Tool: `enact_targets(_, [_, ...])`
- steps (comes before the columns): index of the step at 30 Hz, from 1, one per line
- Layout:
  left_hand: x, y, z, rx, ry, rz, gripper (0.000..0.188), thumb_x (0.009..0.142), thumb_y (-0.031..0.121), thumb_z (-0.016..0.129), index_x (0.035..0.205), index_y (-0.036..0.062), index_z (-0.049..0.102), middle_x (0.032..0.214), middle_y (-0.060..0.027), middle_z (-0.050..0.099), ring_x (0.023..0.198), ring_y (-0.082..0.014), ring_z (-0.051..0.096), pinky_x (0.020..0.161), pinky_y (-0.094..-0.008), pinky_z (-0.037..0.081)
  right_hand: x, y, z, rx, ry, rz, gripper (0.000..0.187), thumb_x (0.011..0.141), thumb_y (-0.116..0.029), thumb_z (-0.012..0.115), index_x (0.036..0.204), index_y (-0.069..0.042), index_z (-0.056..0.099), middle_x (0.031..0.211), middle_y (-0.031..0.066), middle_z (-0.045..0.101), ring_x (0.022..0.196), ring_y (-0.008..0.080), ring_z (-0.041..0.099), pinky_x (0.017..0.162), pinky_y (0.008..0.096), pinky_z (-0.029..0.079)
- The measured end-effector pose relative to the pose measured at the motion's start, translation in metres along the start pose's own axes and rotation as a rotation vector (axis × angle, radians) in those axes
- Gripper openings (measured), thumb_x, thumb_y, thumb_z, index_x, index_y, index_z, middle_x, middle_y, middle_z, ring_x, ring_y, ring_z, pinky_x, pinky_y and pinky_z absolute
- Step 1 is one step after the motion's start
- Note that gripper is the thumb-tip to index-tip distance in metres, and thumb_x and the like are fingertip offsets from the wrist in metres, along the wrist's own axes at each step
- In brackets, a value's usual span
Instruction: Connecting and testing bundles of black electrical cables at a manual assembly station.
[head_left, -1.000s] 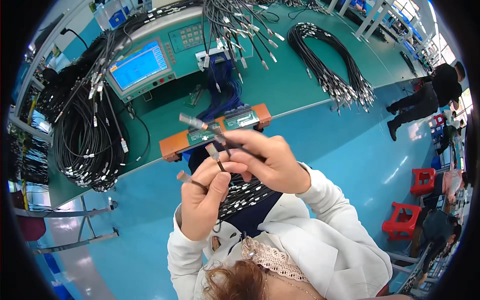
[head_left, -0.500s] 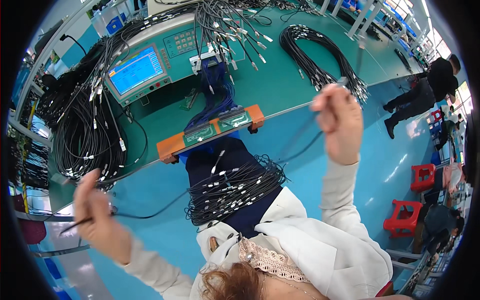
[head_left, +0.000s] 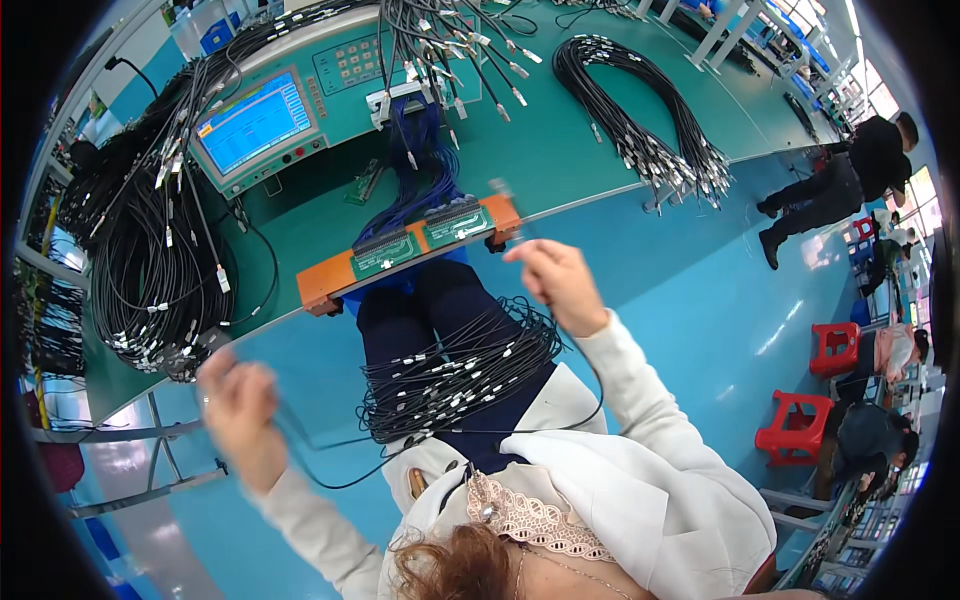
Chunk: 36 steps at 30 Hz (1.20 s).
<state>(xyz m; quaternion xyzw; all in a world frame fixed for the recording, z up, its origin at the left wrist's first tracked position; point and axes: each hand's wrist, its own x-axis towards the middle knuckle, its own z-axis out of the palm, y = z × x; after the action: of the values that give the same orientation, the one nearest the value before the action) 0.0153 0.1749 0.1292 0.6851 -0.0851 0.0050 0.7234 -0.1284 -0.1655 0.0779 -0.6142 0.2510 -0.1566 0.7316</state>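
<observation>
A thin black cable (head_left: 340, 487) hangs in a slack loop between my two hands, in front of my body. My left hand (head_left: 240, 415) is closed round one part of it, its fingers blurred, near the table's left edge. Pinched in my right hand (head_left: 562, 285) is the other part, with a blurred, pale connector tip (head_left: 502, 190) sticking out beyond the fingers. That tip is near the right end of an orange fixture (head_left: 325, 285) on the table edge. Two green circuit boards (head_left: 388, 258) are mounted on the fixture. A bundle of black cables (head_left: 450, 390) lies across my lap.
A test instrument with a lit blue screen (head_left: 252, 125) stands on the green table (head_left: 540, 140). Heaped black cables (head_left: 165, 270) lie to its left, a curved bundle (head_left: 640, 100) to the right. Blue wires (head_left: 425, 155) reach the fixture. Red stools (head_left: 795, 428) and people are at the right.
My right hand has moved left and down, towards the fixture. My left hand has shifted right. The cable between them has gone slack and now loops lower.
</observation>
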Motion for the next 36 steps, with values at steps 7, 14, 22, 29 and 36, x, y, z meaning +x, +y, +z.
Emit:
enact_targets(7, [-0.009, -0.102, 0.088, -0.323, -0.272, -0.384, 0.02, 0.096, 0.018, 0.049, 0.101, 0.0008, 0.057, 0.07, 0.0001, 0.053, 0.044, -0.0013, 0.03, 0.045, -0.0174, 0.031, 0.032, 0.049, 0.034, 0.032, -0.043, 0.04, 0.027, 0.095, -0.022, 0.05, 0.086, 0.0, 0.063, 0.051, -0.0024, 0.046, 0.041, 0.0027, 0.036, 0.039, 0.0186, 0.027])
enact_targets(14, [-0.011, -0.103, 0.135, -0.285, -0.258, -0.501, 0.023, 0.095, 0.022, 0.051, 0.102, 0.0028, 0.061, 0.064, 0.0024, 0.053, 0.049, -0.0007, 0.034, 0.046, -0.0171, 0.025, 0.05, 0.056, 0.038, 0.014, -0.016, 0.066, 0.027, 0.094, -0.021, 0.051, 0.082, 0.001, 0.063, 0.049, -0.0016, 0.048, 0.041, 0.0034, 0.038, 0.039, 0.0193, 0.027])
enact_targets(22, [-0.011, -0.115, 0.14, -0.215, -0.255, -0.512, 0.022, 0.094, 0.023, 0.053, 0.098, 0.0034, 0.064, 0.063, 0.0015, 0.055, 0.047, 0.0, 0.031, 0.045, -0.017, 0.022, 0.054, 0.06, 0.039, 0.01, -0.008, 0.104, 0.026, 0.093, -0.02, 0.051, 0.082, 0.001, 0.063, 0.05, -0.0016, 0.048, 0.041, 0.0031, 0.039, 0.039, 0.0188, 0.027])
enact_targets(29, [-0.011, -0.117, 0.14, -0.194, -0.238, -0.521, 0.022, 0.093, 0.022, 0.055, 0.097, 0.0028, 0.064, 0.064, 0.0012, 0.055, 0.048, -0.0003, 0.033, 0.046, -0.0169, 0.023, 0.059, 0.058, 0.04, 0.04, -0.006, 0.146, 0.026, 0.094, -0.019, 0.051, 0.083, 0.002, 0.063, 0.05, -0.0014, 0.048, 0.041, 0.0027, 0.039, 0.039, 0.0184, 0.027])
enact_targets(36, [-0.01, -0.124, 0.145, -0.182, -0.137, -0.478, 0.019, 0.091, 0.019, 0.057, 0.095, 0.0022, 0.064, 0.062, 0.0007, 0.054, 0.052, -0.0027, 0.041, 0.047, -0.0163, 0.027, 0.06, 0.061, 0.048, 0.071, 0.004, 0.137, 0.025, 0.094, -0.019, 0.05, 0.083, 0.0, 0.061, 0.049, -0.0018, 0.046, 0.04, 0.0031, 0.035, 0.038, 0.0187, 0.024])
